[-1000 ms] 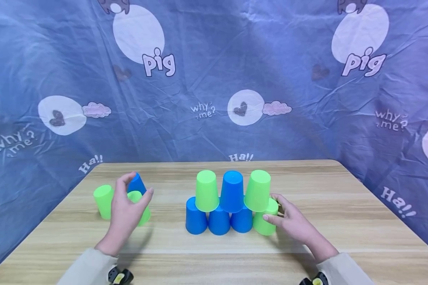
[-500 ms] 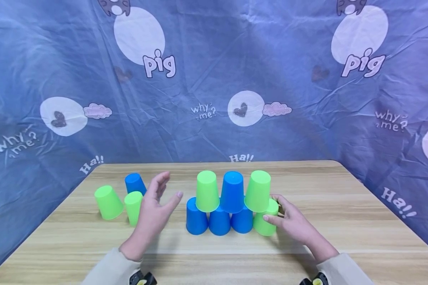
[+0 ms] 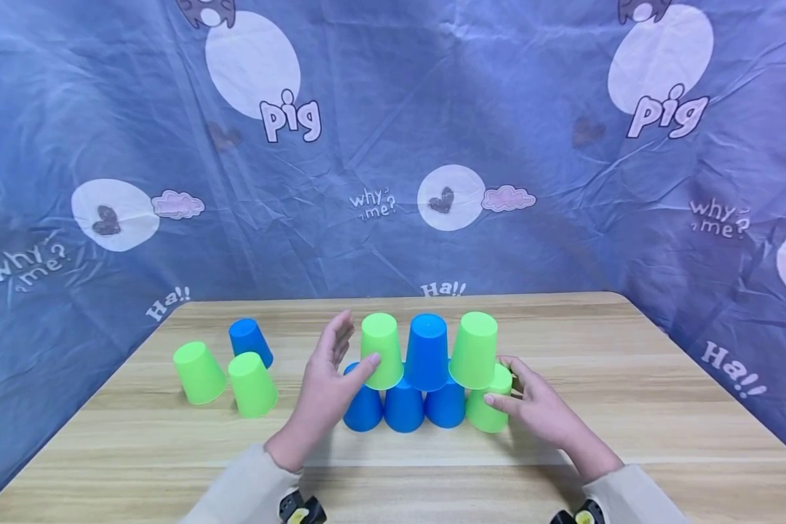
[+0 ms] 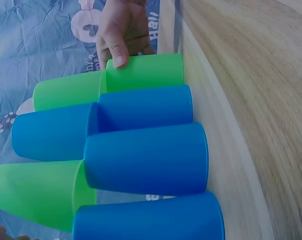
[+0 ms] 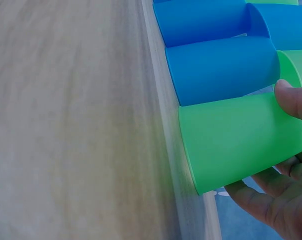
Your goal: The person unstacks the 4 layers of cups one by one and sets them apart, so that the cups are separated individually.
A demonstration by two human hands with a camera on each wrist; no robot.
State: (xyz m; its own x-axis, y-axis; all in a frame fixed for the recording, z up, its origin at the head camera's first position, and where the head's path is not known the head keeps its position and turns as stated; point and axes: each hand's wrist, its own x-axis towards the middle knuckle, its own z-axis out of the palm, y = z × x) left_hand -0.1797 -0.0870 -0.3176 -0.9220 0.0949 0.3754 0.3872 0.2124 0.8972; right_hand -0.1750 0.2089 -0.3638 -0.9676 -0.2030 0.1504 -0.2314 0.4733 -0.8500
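An upside-down cup stack stands mid-table: three blue cups [image 3: 404, 409] and a green cup [image 3: 481, 413] below, a blue cup [image 3: 427, 349] between two green cups above. My right hand [image 3: 542, 412] grips the green cup at the bottom right, thumb in front and fingers behind. In the right wrist view that cup [image 5: 241, 140] lies between thumb and fingers. My left hand [image 3: 324, 382] is spread beside the upper left green cup [image 3: 380, 342], its thumb overlapping it in the head view. Fingertips flank this green cup [image 4: 36, 192] in the left wrist view.
Apart on the left of the wooden table [image 3: 393, 487] stand a green cup [image 3: 199, 372], another green cup [image 3: 252, 386] and a blue cup [image 3: 250, 342] behind them. A printed blue cloth [image 3: 380, 145] hangs behind the table.
My left hand has moved right, from the loose cups on the left to the stack's upper left green cup. My right hand keeps its grip on the bottom right green cup.
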